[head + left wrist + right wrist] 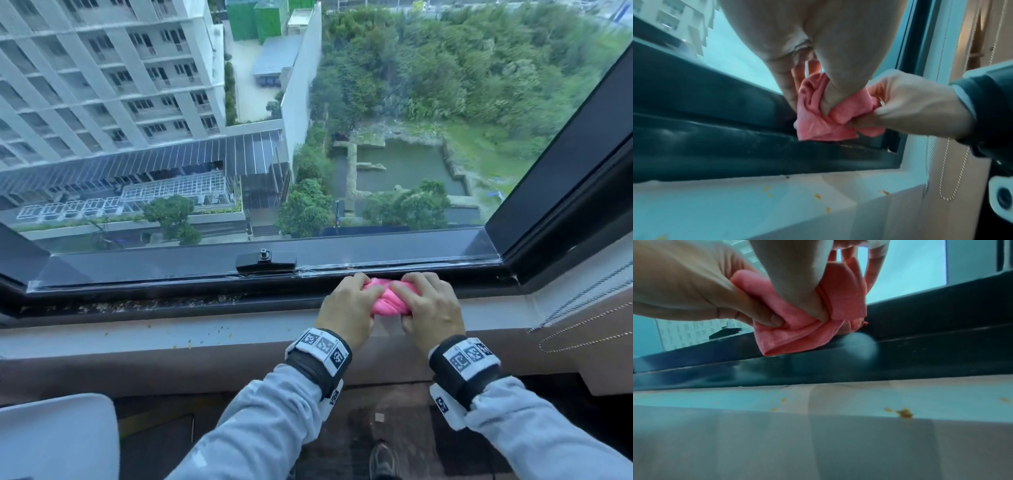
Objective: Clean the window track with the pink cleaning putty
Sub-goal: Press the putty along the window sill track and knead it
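Both hands hold the pink putty (394,298) between them: left hand (347,306), right hand (432,308). It sits on the dark window track (171,296). Yellow crumbs (904,413), maybe food, dot the pale sill (137,334) below. A black latch (265,262) is left of them.

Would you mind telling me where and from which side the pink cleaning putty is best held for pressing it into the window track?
Hold the pink cleaning putty by its two upper ends, from above and the room side, as the left hand and right hand do. It is a soft, folded lump, so that probably leaves its underside free to meet the window track.
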